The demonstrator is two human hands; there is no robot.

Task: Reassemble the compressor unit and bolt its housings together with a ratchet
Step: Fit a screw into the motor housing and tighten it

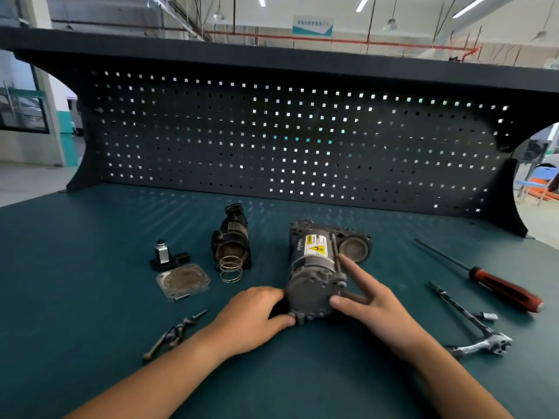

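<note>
Steadying the compressor (314,267), mid-table (90,267): cast metal, prob. heavy, stiff, maybe slick w/ grime; best held by the round near end. L hand (257,316) grip clenched round its 8 o'clock edge. R hand (372,300) grip loose, fingers straight, thumb & index touching its 4 o'clock side. Ratchet (481,343) lies at 4 o'clock.

Compressor (311,285) label (314,246) blurred — unreadable (screwdriver (505,290) smeared too).

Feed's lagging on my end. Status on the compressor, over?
Left hand grips compressor body at near end; right hand touches it, index and thumb. Ratchet idle at right. Cylinder housing, spring, cover plate loose at left.
</note>
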